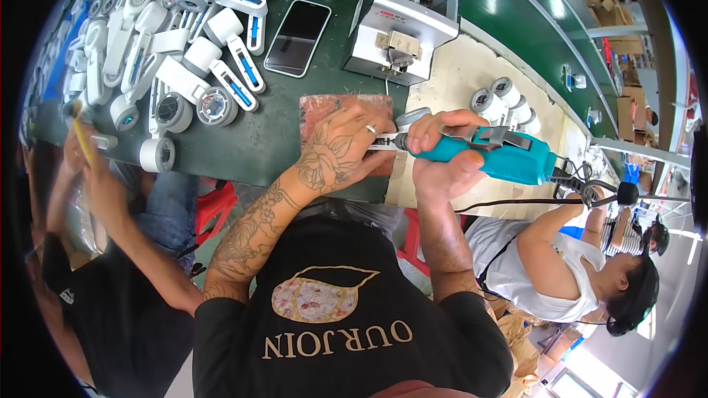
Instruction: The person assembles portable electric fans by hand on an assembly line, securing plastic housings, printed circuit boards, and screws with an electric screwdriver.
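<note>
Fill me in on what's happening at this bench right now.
A person at a green workbench grips a teal electric screwdriver in the right hand, its tip meeting a small part under the left hand on a reddish pad. White handheld fans are piled to the left, beside a phone.

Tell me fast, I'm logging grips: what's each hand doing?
Left hand: pressed over a small part, fingers curled on the pad.
Right hand: closed around the teal electric screwdriver.

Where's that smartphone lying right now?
In the head view, the smartphone lies screen-up on the green table, upper left of centre, between the pile of white handheld devices and the grey machine.
</note>
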